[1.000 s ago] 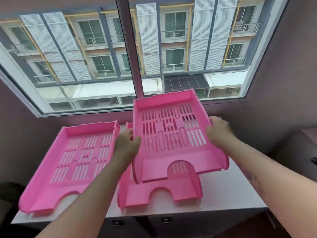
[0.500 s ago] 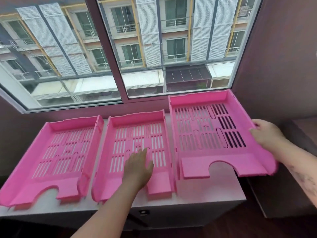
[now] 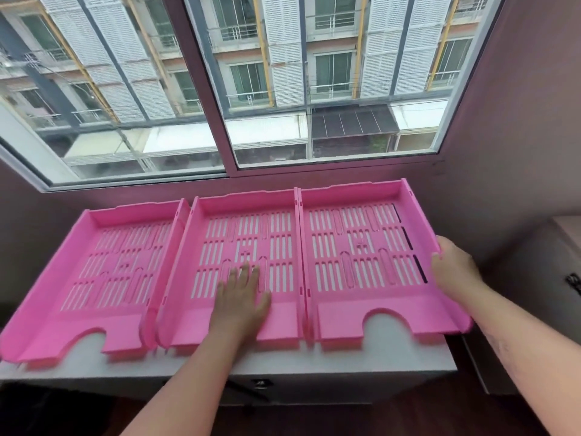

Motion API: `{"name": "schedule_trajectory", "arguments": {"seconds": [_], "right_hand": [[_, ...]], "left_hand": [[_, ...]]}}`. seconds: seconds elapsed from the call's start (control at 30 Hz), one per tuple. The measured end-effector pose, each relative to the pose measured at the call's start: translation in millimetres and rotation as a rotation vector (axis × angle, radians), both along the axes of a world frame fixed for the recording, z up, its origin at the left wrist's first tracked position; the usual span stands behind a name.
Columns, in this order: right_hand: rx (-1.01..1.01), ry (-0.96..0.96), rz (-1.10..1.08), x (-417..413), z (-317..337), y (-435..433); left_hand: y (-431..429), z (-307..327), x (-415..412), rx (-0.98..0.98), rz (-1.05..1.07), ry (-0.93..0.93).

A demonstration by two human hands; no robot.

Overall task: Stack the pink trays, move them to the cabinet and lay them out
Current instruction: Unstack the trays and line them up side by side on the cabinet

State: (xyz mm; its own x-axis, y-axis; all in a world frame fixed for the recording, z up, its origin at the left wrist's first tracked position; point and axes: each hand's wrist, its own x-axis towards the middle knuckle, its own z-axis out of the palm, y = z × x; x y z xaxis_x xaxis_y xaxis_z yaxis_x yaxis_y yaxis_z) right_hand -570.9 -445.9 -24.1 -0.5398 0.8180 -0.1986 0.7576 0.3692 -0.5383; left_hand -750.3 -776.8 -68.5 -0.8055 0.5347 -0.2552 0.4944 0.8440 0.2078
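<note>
Three pink slotted trays lie side by side on the white cabinet top under the window. The left tray and the middle tray touch along their sides. The right tray sits against the middle one, and its right edge overhangs the cabinet slightly. My left hand rests flat, fingers spread, on the floor of the middle tray. My right hand grips the right wall of the right tray.
A large window runs behind the trays, its sill just above their back edges. A brown wall closes the right side. A second, lower cabinet stands at the right. The dark floor shows below the cabinet front.
The right tray has come down from a lifted tilt to lie flat beside the middle tray. My left hand stays pressed on the middle tray. The view has shifted slightly left.
</note>
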Motion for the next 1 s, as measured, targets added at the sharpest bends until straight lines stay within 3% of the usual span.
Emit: {"name": "schedule_trajectory", "arguments": {"seconds": [0.17, 0.3, 0.43, 1.0], "right_hand": [[0.319, -0.048, 0.332, -7, 11, -44], [0.186, -0.236, 0.567, -1, -19, -93], [0.234, -0.343, 0.588, -7, -38, -104], [0.265, -0.374, 0.611, -46, -41, -102]], "left_hand": [[5, 4, 16, 0.064, 0.072, -0.007], [9, 1, 50, 0.19, 0.038, -0.011], [7, -10, 44, 0.155, 0.007, 0.012], [11, -6, 5, 0.091, -0.02, 0.028]]}}
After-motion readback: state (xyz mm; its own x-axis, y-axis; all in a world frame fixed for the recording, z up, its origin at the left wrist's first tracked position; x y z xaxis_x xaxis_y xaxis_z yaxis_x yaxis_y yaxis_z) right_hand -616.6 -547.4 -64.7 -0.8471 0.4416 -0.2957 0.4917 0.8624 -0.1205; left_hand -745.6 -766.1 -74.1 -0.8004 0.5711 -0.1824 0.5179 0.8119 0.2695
